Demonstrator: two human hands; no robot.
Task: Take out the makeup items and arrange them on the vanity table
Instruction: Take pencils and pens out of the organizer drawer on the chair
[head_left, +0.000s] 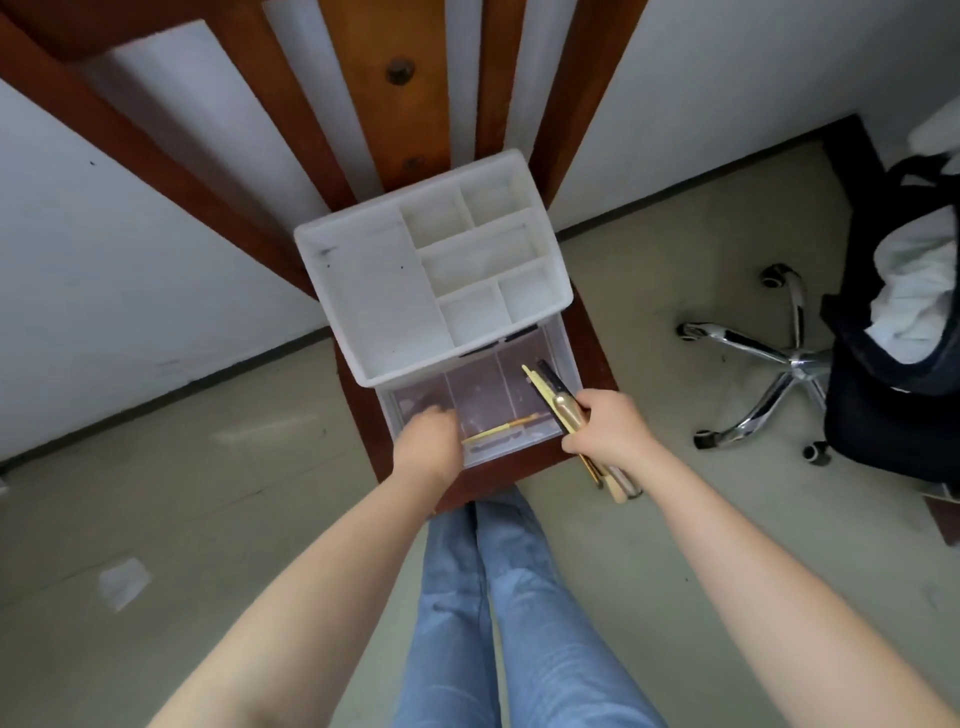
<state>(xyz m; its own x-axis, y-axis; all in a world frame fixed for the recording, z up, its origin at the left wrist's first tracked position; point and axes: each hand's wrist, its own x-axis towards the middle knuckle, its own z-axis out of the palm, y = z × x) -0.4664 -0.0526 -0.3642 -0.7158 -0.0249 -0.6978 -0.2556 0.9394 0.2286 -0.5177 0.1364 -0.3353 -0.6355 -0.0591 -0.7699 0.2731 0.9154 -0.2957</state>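
Observation:
A white plastic makeup organiser (374, 291) with several bare top compartments stands on a brown wooden chair seat (587, 338). Its clear drawer (483, 395) is pulled out toward me. A thin gold pencil (501, 429) lies in the drawer. My left hand (428, 441) reaches down into the drawer's left side; its fingertips are hidden, so I cannot tell whether it holds anything. My right hand (610, 426) grips a bundle of gold and black makeup sticks (553, 397) over the drawer's right end.
The chair's wooden back slats (384, 88) rise behind the organiser against a white wall. An office chair with a chrome wheeled base (779, 358) and dark clothing stands at the right. My legs in blue jeans (498, 597) are below the seat. A paper scrap (123, 582) lies on the floor.

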